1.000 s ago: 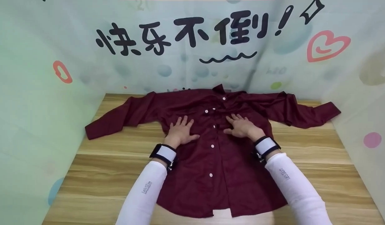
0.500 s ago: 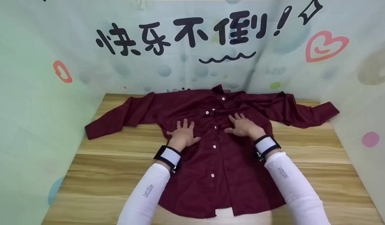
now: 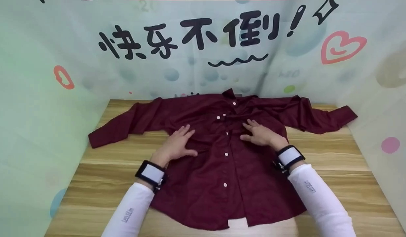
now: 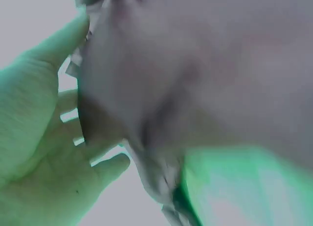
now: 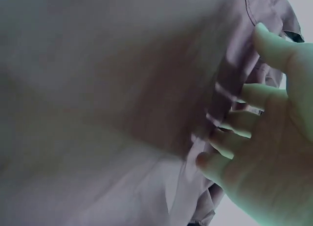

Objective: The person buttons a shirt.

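Observation:
A dark red button-up shirt [image 3: 203, 184] lies front side up, its two sleeves spread out to the sides and its collar toward the back wall. White buttons run down its middle. My left hand [image 3: 176, 144] is over the chest on the left side, fingers extended and thumb apart. On the other half of the chest, my right hand [image 3: 259, 134] has its fingers spread and fingertips at the cloth. Both wrist views show a palm, the left hand [image 4: 44, 133] and the right hand [image 5: 264, 138], beside the fabric with nothing gripped. Creases cross the chest between the hands.
The shirt lies on a wood-grain table [image 3: 104, 184]. A pale printed curtain [image 3: 176, 82] with black lettering rises behind it and along both sides. The right cuff [image 3: 346, 115] reaches close to the right curtain. A white patch [image 3: 238, 223] shows at the hem.
My left hand has moved left, toward the shirt's side, and turned; the hem on that side now spreads wider. My right hand has shifted slightly to the right.

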The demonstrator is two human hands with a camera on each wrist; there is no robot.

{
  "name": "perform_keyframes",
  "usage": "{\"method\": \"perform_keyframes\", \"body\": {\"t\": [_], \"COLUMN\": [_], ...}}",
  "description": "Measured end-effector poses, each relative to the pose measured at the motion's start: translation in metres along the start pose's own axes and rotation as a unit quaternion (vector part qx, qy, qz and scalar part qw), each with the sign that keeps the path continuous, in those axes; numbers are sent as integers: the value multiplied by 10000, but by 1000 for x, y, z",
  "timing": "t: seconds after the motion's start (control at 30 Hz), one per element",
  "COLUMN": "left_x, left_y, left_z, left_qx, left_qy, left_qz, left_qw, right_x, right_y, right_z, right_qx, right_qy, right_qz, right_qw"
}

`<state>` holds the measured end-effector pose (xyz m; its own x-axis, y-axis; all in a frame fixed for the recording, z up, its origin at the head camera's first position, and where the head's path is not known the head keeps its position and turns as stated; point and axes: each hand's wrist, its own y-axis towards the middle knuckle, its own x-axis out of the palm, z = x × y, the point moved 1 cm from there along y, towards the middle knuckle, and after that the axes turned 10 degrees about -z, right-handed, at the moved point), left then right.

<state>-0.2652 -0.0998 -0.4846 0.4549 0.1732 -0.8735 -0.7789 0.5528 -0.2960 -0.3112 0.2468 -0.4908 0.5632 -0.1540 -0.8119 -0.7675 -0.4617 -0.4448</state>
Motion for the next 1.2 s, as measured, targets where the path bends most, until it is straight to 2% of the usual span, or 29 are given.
{"method": "perform_keyframes", "body": {"t": [0.1,0.2,0.33,0.37,0.43,0.57,0.63,0.87,0.93,1.03,1.1,1.2], "left_x": [10,19,18,15,10,3,2,8,8,9,10,10], "left_y": [-5,-7,-6,-5,-2,9,15,25,26,26,26,25], "left_z": [-5,-1,7,8,9,7,5,1,1,2,3,6], "left_qx": [-182,-481,-769,-807,-777,-393,-263,-365,-405,-498,-560,-630], "left_qy": [259,547,697,648,461,105,76,66,38,63,100,130], "left_qz": [-250,-589,-1023,-1047,-914,-260,-98,-458,-476,-514,-521,-536], "left_qw": [9992,9956,9893,9891,9917,9988,9996,9983,9980,9974,9970,9965], "right_x": [3,5,3,2,0,-3,-4,-9,-12,-17,-21,-28], "right_y": [-1,1,7,9,11,13,13,13,12,12,13,15], "right_z": [0,-1,-2,-2,-1,0,0,1,1,0,-2,-9], "right_qx": [-27,-2,60,89,138,240,270,218,172,41,-62,-183], "right_qy": [-196,-309,-271,-257,-240,-207,-173,-98,-15,254,552,1115], "right_qz": [-117,-274,-294,-281,-240,-216,-233,-182,88,979,1735,2672], "right_qw": [9997,9991,9992,9992,9993,9993,9992,9995,9998,9949,9833,9570]}}
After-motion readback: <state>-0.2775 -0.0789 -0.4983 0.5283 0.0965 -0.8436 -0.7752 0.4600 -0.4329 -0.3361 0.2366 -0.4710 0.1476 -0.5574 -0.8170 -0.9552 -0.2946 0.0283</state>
